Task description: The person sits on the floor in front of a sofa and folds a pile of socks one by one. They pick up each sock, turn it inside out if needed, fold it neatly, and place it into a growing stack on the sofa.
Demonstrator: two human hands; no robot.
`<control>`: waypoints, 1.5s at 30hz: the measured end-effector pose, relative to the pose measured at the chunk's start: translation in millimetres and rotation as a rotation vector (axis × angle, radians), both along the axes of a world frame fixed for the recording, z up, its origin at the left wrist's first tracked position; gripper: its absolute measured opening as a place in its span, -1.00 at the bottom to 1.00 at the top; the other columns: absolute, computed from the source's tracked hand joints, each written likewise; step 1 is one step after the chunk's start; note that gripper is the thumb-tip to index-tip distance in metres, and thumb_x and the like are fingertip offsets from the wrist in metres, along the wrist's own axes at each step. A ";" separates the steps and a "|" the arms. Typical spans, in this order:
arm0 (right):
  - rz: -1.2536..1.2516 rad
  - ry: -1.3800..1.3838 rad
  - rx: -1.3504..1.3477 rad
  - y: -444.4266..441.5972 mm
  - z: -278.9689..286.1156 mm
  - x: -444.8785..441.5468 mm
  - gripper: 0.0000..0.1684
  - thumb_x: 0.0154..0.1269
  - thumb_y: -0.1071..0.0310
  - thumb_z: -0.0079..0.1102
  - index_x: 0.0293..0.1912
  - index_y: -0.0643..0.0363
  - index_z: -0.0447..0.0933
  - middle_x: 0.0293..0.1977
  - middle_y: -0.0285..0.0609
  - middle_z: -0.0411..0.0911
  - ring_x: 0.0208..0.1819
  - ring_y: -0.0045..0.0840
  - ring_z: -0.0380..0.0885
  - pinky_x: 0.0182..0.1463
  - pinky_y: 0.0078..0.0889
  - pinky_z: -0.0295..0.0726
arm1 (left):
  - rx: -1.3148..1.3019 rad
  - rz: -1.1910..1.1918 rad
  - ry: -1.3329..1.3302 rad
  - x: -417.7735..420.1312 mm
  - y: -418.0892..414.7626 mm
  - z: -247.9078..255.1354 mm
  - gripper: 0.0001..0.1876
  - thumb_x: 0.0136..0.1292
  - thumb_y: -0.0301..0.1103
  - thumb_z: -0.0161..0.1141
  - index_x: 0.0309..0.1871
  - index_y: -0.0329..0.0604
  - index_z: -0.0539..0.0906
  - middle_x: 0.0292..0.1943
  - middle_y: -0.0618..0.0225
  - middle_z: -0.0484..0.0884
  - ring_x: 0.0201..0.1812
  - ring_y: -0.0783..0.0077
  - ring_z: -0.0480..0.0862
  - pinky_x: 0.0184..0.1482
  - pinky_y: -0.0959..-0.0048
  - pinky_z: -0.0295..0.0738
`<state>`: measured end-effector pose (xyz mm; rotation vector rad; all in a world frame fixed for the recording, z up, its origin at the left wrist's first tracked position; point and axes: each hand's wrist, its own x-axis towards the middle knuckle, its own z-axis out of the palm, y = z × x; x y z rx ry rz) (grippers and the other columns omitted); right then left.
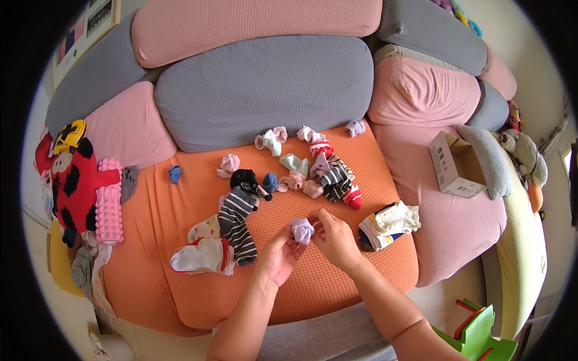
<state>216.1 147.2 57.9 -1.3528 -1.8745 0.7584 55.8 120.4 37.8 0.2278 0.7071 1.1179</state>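
My left hand (281,257) holds a balled lavender sock (301,230) on its fingers, above the orange sofa seat (289,298). My right hand (333,237) is at the ball's right side, thumb and fingertips close together; whether they pinch its fabric is unclear. Left of my hands lie a striped dark grey sock (238,225) and white socks with red trim (203,256). Beyond them are a black sock (244,181), a blue balled sock (270,182), pink socks (293,180) and a striped black sock (336,182). A pile of white and navy socks (390,223) lies to the right.
An open cardboard box (458,165) stands on the pink seat at right. Grey and pink cushions (266,90) line the back. A pink foam roller (109,201) and a red plush toy (74,194) lie at left. A green child's chair (485,334) stands at lower right.
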 end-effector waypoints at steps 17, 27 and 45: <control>0.119 -0.275 0.072 -8.1 -18.1 -4.2 -0.65 0.15 0.36 0.27 -0.09 0.27 0.43 -0.25 0.01 0.58 -0.26 -0.07 0.64 -0.23 -0.06 0.63 | 0.192 0.041 0.058 0.1 -0.7 0.5 -0.72 0.45 -0.24 0.06 0.13 -0.10 0.52 0.05 0.40 0.59 0.10 0.47 0.54 0.28 0.34 0.36; -0.008 0.127 -0.027 -9.1 5.9 -11.1 -0.58 0.17 0.36 0.32 -0.03 0.29 0.41 -0.29 0.01 0.57 -0.31 -0.11 0.64 -0.28 -0.11 0.62 | 0.083 0.085 0.181 -4.1 0.5 8.2 -0.76 0.43 -0.19 0.09 0.07 -0.03 0.52 -0.02 0.47 0.56 0.03 0.56 0.48 0.10 0.40 0.36; -0.080 0.800 -0.106 4.1 -9.0 -2.4 -0.83 0.50 0.36 0.08 -0.11 0.29 0.48 -0.24 -0.23 0.60 -0.23 -0.63 0.55 -0.11 -0.50 0.58 | 0.069 0.264 0.137 -10.8 5.4 -0.9 -0.76 0.48 -0.17 0.09 0.07 -0.06 0.51 -0.04 0.37 0.57 -0.01 0.46 0.53 0.09 0.39 0.45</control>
